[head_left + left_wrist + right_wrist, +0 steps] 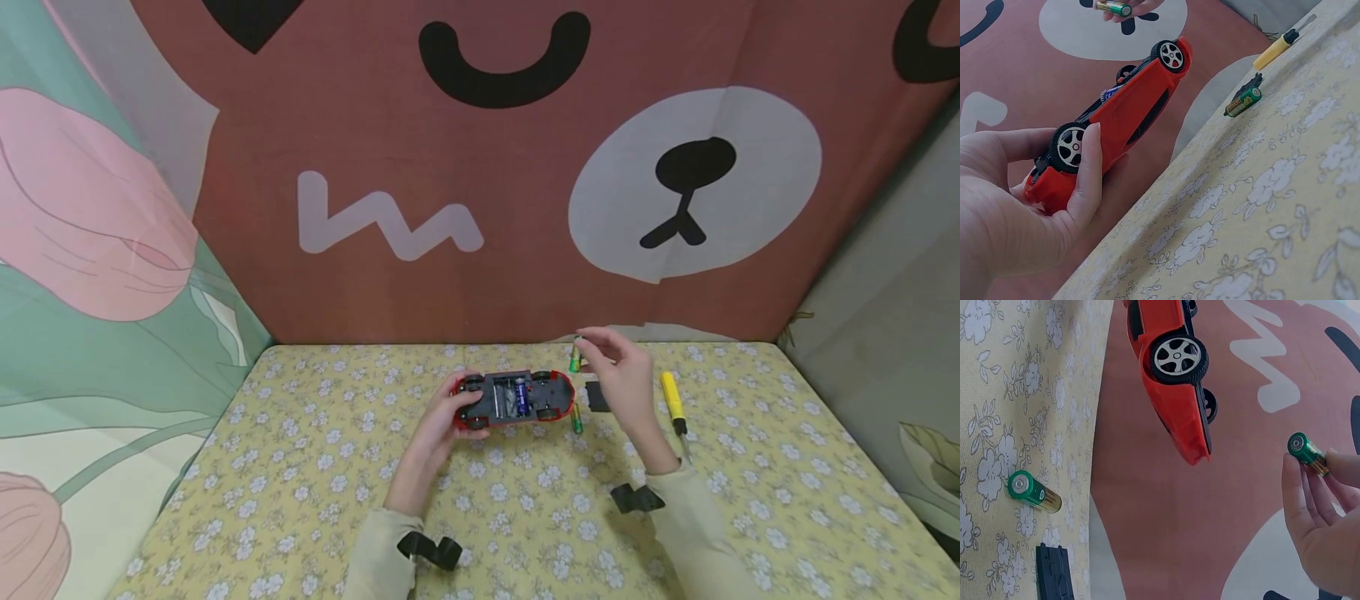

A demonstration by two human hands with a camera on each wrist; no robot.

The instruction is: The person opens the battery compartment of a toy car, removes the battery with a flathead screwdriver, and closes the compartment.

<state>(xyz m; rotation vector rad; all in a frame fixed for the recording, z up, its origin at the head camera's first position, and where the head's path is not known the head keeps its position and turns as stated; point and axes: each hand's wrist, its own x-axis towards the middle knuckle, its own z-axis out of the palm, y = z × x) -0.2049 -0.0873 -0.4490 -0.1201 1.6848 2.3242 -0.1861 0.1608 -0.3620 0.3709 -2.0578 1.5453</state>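
A red toy car [553,397] is held upside down by its rear end in my left hand [441,417], thumb across the black underside. Its battery compartment is uncovered, and a blue battery [522,397] lies inside. To the right of the car, my right hand [628,382] pinches a green and gold battery [1307,452] between thumb and fingertips, raised off the table. Another green battery [1035,492] lies on the tablecloth, partly behind the car's end in the head view. Near it lies a small black cover [597,397].
A screwdriver with a yellow handle [672,397] lies on the table to the right of my right hand. The table has a yellow flowered cloth [285,467]. Behind it hangs a brown curtain [360,300] with a bear print.
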